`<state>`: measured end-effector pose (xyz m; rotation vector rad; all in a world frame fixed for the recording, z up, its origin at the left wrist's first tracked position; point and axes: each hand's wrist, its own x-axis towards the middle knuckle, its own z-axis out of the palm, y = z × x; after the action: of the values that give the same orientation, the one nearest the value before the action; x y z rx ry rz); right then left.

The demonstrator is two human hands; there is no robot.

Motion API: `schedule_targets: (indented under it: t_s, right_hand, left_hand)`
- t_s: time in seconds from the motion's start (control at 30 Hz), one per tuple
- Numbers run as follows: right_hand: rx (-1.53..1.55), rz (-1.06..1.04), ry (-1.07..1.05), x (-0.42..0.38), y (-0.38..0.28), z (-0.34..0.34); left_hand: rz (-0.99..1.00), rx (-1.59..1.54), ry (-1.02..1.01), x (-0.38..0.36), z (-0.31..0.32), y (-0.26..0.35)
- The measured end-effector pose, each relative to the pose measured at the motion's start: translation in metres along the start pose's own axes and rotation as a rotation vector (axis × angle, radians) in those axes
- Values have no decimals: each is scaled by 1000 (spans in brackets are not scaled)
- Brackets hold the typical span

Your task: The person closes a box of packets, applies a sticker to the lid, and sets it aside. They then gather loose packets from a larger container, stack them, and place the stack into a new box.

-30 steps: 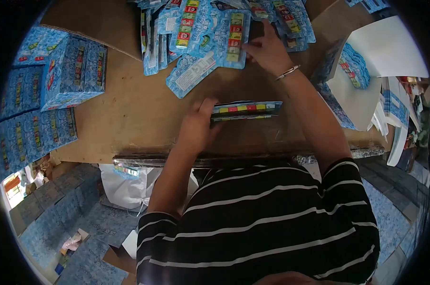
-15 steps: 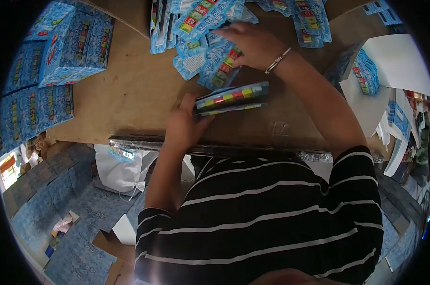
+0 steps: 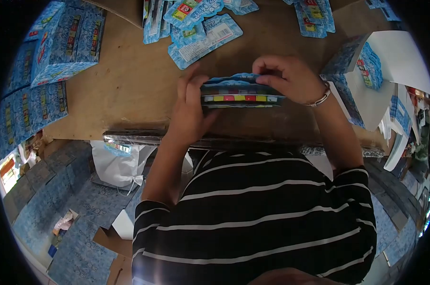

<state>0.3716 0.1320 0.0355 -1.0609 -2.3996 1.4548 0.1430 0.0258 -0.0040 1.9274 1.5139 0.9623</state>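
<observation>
A stack of flat blue blister packs (image 3: 241, 93) with rows of coloured squares is held edge-on above the brown table (image 3: 129, 90). My left hand (image 3: 189, 111) grips the stack's left end. My right hand (image 3: 291, 78), with a bracelet at the wrist, presses down on the stack's top and right end. More loose blue packs (image 3: 203, 35) lie scattered on the table beyond my hands.
Blue printed cartons (image 3: 65, 40) stand at the table's left. An open carton with packs (image 3: 364, 66) and white card sits at the right. Flattened blue boxes and a white bag (image 3: 120, 166) lie on the floor to the left below the table edge.
My right hand came back from the loose pile with another pack and set it on the stack. The stack now sits level between both hands.
</observation>
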Motion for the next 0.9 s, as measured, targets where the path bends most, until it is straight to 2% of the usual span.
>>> schedule_targets:
  t_s: [0.07,0.13,0.27,0.33,0.43,0.53,0.6,0.67,0.73,0.77,0.9]
  right_hand:
    - [76,-18,-19,-5,-6,8]
    - [136,-31,96,-9,-11,14]
    - [83,-34,123,-9,-5,10]
    - [-59,-222,155,-11,-8,5]
    - [-167,-316,93,-20,-19,2]
    - [-178,-187,126,-20,-27,14]
    - [-223,-217,141,-12,-31,19]
    - [-272,-251,159,-7,-35,21]
    - [-363,-117,66,-5,-38,22]
    - [-364,-118,63,-6,-37,22]
    - [-370,-161,301,-25,-34,19]
  left_hand:
    - [2,-18,5,-3,2,-1]
    - [-33,9,-46,-3,-2,3]
    - [-59,52,-123,-3,-6,5]
    - [-42,37,-110,-2,-6,7]
    - [-12,37,-106,-3,-6,6]
    - [-28,60,-146,-4,-7,8]
    - [-59,67,-180,-5,-8,10]
    - [-5,75,-169,-4,-7,10]
    - [-28,41,-170,-4,-7,10]
    - [-52,7,-169,-4,-7,10]
    - [-122,-11,-157,-8,-4,6]
